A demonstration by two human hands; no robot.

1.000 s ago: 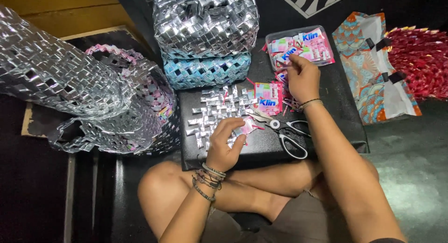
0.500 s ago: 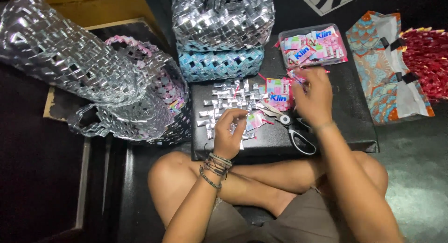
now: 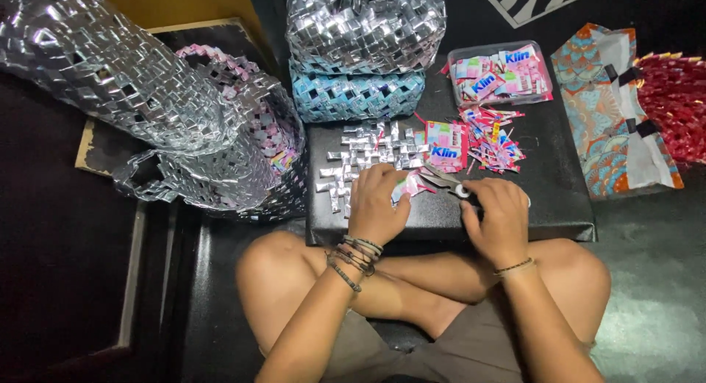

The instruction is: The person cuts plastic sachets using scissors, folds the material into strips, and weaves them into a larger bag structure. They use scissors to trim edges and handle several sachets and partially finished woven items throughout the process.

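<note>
- The left hand is laid flat, fingers curled narrow, on the near edge of a silver woven mat on the black worktop; a pink folded strip is pinned under its fingertips.
- The right hand is set down over a pair of scissors; only the blades are seen, poking out leftward from under the fingers. Whether the handles are gripped cannot be told.
- The scissors' long axis is run left to right, tips aimed at the pink strip, so the strip lies between the 2 hands, touching the left and just beside the right.
- The mat is spread away from the left hand, toward the far edge of the worktop; the left hand is clearly the nearer.
- A loose heap of pink, red and blue wrapper cuttings is scattered just beyond the right hand, beside a flat pink sachet.
- A clear plastic tub at the far right corner is filled with more pink and blue sachets.
- 2 woven bags are stacked behind the mat: a silver bag on a blue bag. What is in them is not shown.
- A large silver woven basket and a pink woven basket are stood to the left, off the worktop.
</note>
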